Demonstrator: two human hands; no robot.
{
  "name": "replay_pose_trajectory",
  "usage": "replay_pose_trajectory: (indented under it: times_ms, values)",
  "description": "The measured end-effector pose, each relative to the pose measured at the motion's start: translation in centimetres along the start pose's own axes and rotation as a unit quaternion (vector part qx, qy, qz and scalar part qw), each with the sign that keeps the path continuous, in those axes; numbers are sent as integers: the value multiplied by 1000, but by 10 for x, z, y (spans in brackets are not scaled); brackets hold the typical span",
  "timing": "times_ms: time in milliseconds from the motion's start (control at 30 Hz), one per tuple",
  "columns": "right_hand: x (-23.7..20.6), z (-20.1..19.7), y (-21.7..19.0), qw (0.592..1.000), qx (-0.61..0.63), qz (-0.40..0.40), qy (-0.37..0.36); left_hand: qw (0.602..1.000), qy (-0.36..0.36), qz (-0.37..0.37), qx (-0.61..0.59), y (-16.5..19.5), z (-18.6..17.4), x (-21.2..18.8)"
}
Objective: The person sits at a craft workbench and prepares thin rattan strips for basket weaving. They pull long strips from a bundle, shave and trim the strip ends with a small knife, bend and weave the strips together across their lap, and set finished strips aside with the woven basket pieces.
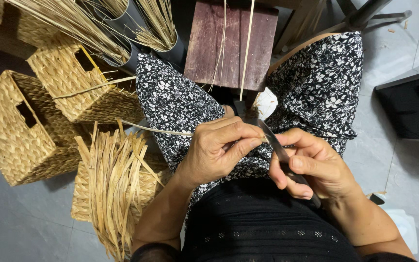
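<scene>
Two hands work over the lap: the right hand (314,167) grips a slim metal blade (273,140), and the left hand (219,148) at its 9 o'clock pinches a pale reed strip (156,130) against the blade tip. At 9 o'clock from the left hand lies a bundle of dried flat straw (112,184) on the floor. Farther, at 10 o'clock, sit woven baskets (20,128), and at 12 o'clock a dark wooden stool (231,43).
</scene>
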State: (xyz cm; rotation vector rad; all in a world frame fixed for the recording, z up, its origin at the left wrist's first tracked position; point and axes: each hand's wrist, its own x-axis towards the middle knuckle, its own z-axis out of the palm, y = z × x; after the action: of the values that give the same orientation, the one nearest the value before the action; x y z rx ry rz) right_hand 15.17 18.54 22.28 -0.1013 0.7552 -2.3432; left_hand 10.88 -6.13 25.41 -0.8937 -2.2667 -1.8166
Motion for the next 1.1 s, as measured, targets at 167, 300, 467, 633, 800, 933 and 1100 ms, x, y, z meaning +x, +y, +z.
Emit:
replay_pose_trajectory:
  times_ms: [167,300,467,633,800,933,1100]
  values:
    - [0,0,2,1000,-6,6,3,1000,-14,-7,-11,-1,-2,-2]
    - [-1,1,4,1000,-12,8,7,999,-25,-22,-38,-2,-3,-5]
    - [-1,1,5,1000,-2,23,3,997,-36,-43,-48,-2,-4,-7]
    - [1,2,5,1000,-5,26,11,998,-39,-43,-31,-3,-5,-7]
    - [4,1,5,1000,-3,28,6,997,-41,-52,-39,-5,-5,-7]
    - [6,1,4,1000,-4,28,3,996,-42,-62,-51,-7,-4,-7]
    - [8,1,5,999,-5,33,14,997,-44,-45,-46,-9,-7,-7]
